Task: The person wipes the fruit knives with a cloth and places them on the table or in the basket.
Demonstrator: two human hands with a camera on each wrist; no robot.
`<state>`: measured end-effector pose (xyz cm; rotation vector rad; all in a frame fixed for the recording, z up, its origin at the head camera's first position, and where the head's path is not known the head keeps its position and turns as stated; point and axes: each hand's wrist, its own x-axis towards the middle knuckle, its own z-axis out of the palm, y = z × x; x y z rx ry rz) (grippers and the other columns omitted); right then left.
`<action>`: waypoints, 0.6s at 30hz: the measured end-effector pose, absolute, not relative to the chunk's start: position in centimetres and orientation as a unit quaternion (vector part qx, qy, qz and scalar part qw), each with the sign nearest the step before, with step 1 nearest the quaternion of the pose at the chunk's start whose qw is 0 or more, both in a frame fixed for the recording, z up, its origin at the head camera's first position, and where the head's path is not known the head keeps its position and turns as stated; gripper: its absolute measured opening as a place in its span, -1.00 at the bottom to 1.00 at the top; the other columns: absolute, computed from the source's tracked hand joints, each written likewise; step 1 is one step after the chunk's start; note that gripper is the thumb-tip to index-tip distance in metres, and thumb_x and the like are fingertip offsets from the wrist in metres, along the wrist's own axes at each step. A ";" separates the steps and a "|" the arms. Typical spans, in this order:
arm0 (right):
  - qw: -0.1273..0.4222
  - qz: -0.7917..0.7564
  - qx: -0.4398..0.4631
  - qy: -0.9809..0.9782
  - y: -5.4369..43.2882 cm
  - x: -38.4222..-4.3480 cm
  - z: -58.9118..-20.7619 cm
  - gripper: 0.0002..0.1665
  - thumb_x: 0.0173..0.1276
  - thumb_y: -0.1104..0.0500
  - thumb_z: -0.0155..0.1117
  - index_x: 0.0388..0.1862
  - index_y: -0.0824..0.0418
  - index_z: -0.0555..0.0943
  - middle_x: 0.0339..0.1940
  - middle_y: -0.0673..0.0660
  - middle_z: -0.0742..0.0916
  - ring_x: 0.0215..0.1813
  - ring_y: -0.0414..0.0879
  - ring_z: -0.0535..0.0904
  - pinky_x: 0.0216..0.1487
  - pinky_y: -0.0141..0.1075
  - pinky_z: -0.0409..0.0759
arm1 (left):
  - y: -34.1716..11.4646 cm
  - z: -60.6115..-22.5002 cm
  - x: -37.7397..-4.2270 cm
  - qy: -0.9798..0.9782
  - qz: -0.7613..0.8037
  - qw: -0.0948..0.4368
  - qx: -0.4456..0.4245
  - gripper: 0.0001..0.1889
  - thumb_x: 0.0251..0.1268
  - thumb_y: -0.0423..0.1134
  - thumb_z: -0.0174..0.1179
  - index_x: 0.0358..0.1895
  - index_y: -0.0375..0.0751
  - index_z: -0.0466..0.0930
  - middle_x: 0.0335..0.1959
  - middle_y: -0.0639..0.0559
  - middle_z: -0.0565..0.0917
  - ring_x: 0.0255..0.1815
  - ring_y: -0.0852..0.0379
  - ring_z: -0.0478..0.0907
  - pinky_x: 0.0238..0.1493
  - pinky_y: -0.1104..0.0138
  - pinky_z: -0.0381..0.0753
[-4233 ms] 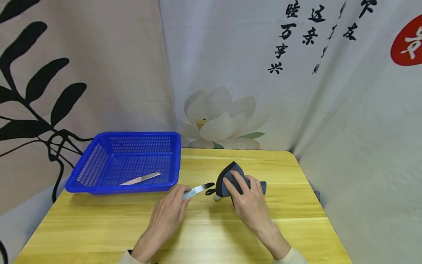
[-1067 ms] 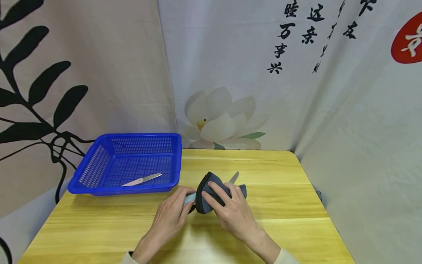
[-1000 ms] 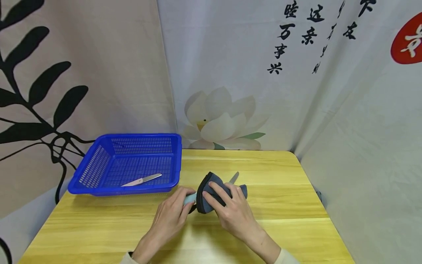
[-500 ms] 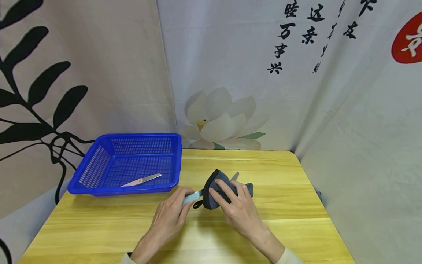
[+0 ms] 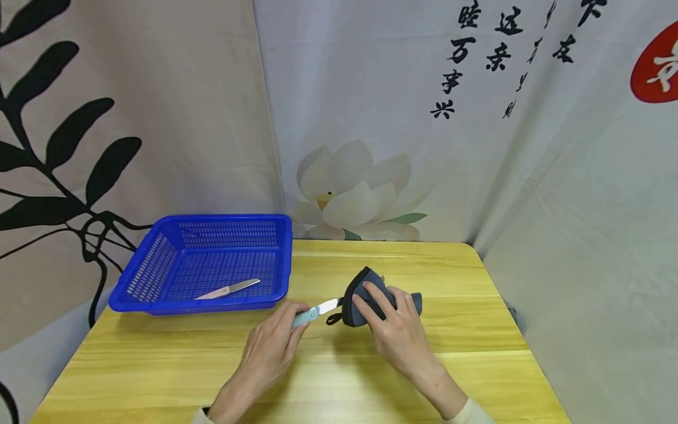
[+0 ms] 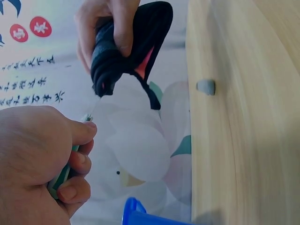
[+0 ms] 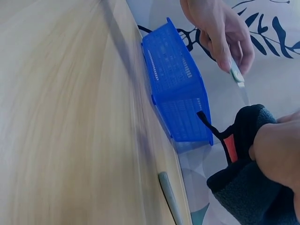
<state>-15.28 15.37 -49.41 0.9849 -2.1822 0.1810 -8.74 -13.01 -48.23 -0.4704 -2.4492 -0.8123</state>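
My left hand (image 5: 267,341) grips a small knife by its light blue handle (image 5: 305,317), blade pointing right. The blade (image 5: 328,306) is bare near the handle, and its tip end meets the edge of a folded blue-grey cloth (image 5: 354,317) with black trim and a hanging loop. My right hand (image 5: 399,333) holds this cloth from above, fingers curled over it. In the right wrist view, a second knife's grey-green handle (image 7: 169,197) lies on the table below; the left wrist view shows its end (image 6: 206,87). From the head view the cloth mostly hides it.
A blue plastic basket (image 5: 198,305) stands at the table's back left. Inside it lies another knife (image 5: 228,289) with a pale handle. Printed curtains hang behind and beside the wooden table (image 5: 450,377).
About a second ago the cloth covered the blade up to the handle. Since then my right hand has drawn it rightward, baring much of the blade. My left hand has barely moved.
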 end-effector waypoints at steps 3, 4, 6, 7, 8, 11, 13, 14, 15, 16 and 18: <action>0.355 0.076 0.370 -0.855 15.9 -15.5 -49.5 -0.42 0.38 0.29 0.45 0.37 0.02 0.78 0.46 0.25 0.74 0.14 0.35 0.65 0.16 0.17 0.68 | -13.3 -48.2 -8.7 -0.903 -0.308 0.252 -0.165 -0.69 0.44 -0.45 0.49 0.14 -0.16 0.69 -0.17 0.11 0.70 -0.40 0.46 0.35 -0.48 0.53 0.43; 0.354 0.081 0.366 -0.857 16.1 -15.5 -49.6 -0.41 0.36 0.30 0.48 0.37 0.03 0.78 0.45 0.26 0.74 0.13 0.36 0.65 0.15 0.18 0.68 | -13.4 -48.2 -8.7 -0.903 -0.315 0.245 -0.160 -0.69 0.47 -0.44 0.48 0.15 -0.14 0.68 -0.17 0.13 0.68 -0.40 0.45 0.35 -0.47 0.52 0.42; 0.350 0.089 0.358 -0.861 16.5 -15.7 -49.7 -0.38 0.34 0.33 0.53 0.39 0.04 0.77 0.45 0.28 0.73 0.14 0.37 0.64 0.13 0.20 0.67 | -13.6 -48.1 -8.6 -0.898 -0.339 0.236 -0.152 -0.70 0.50 -0.44 0.45 0.17 -0.12 0.67 -0.17 0.16 0.65 -0.38 0.43 0.37 -0.45 0.50 0.45; 0.348 0.094 0.354 -0.863 16.6 -15.7 -49.8 -0.36 0.34 0.33 0.55 0.40 0.04 0.76 0.46 0.28 0.72 0.14 0.38 0.63 0.13 0.20 0.66 | -13.7 -48.1 -8.7 -0.895 -0.351 0.233 -0.149 -0.69 0.52 -0.44 0.44 0.18 -0.11 0.67 -0.16 0.18 0.65 -0.35 0.42 0.40 -0.41 0.49 0.49; 0.345 0.100 0.350 -0.865 16.8 -15.7 -49.8 -0.35 0.34 0.34 0.55 0.42 0.05 0.75 0.47 0.29 0.72 0.15 0.38 0.63 0.13 0.20 0.66 | -13.8 -48.1 -8.7 -0.891 -0.363 0.230 -0.146 -0.69 0.53 -0.45 0.43 0.18 -0.09 0.67 -0.15 0.20 0.64 -0.32 0.41 0.43 -0.37 0.47 0.53; 0.343 0.123 0.341 -0.867 17.1 -15.5 -49.9 -0.32 0.34 0.36 0.51 0.45 0.05 0.73 0.50 0.30 0.70 0.16 0.38 0.61 0.12 0.19 0.63 | -13.9 -48.0 -8.6 -0.875 -0.405 0.223 -0.143 -0.70 0.55 -0.45 0.42 0.20 -0.09 0.68 -0.10 0.21 0.65 -0.21 0.37 0.51 -0.20 0.41 0.65; 0.343 0.140 0.338 -0.865 17.1 -15.3 -49.8 -0.32 0.36 0.35 0.45 0.46 0.05 0.72 0.53 0.30 0.68 0.18 0.36 0.60 0.14 0.19 0.61 | -13.9 -48.0 -8.6 -0.865 -0.437 0.207 -0.132 -0.72 0.59 -0.41 0.40 0.22 -0.08 0.68 -0.08 0.19 0.67 -0.18 0.32 0.53 -0.16 0.38 0.67; 0.344 0.148 0.337 -0.864 17.1 -15.2 -49.8 -0.32 0.37 0.35 0.42 0.47 0.05 0.72 0.54 0.30 0.68 0.18 0.34 0.60 0.14 0.18 0.60 | -14.0 -48.0 -8.5 -0.860 -0.456 0.193 -0.122 -0.73 0.62 -0.37 0.38 0.24 -0.06 0.68 -0.07 0.19 0.67 -0.18 0.31 0.54 -0.17 0.38 0.66; 0.348 0.157 0.337 -0.861 17.0 -15.2 -49.8 -0.33 0.38 0.34 0.40 0.47 0.05 0.72 0.54 0.30 0.67 0.19 0.34 0.59 0.14 0.18 0.58 | -14.0 -47.9 -8.5 -0.853 -0.479 0.176 -0.110 -0.74 0.65 -0.33 0.36 0.25 -0.05 0.68 -0.08 0.16 0.68 -0.19 0.28 0.54 -0.19 0.38 0.65; 0.353 0.167 0.338 -0.856 17.0 -15.2 -49.8 -0.34 0.39 0.33 0.38 0.48 0.06 0.72 0.55 0.31 0.67 0.19 0.33 0.59 0.13 0.18 0.57 | -14.0 -47.8 -8.4 -0.844 -0.505 0.155 -0.096 -0.75 0.67 -0.29 0.35 0.27 -0.03 0.68 -0.10 0.13 0.68 -0.21 0.26 0.54 -0.22 0.38 0.62; 0.363 0.183 0.341 -0.848 16.9 -15.1 -49.8 -0.40 0.49 0.30 0.29 0.48 0.06 0.72 0.55 0.31 0.67 0.19 0.32 0.59 0.12 0.17 0.55 | -14.0 -47.5 -8.3 -0.821 -0.556 0.109 -0.067 -0.75 0.71 -0.22 0.32 0.30 -0.02 0.67 -0.11 0.06 0.70 -0.23 0.25 0.56 -0.24 0.38 0.60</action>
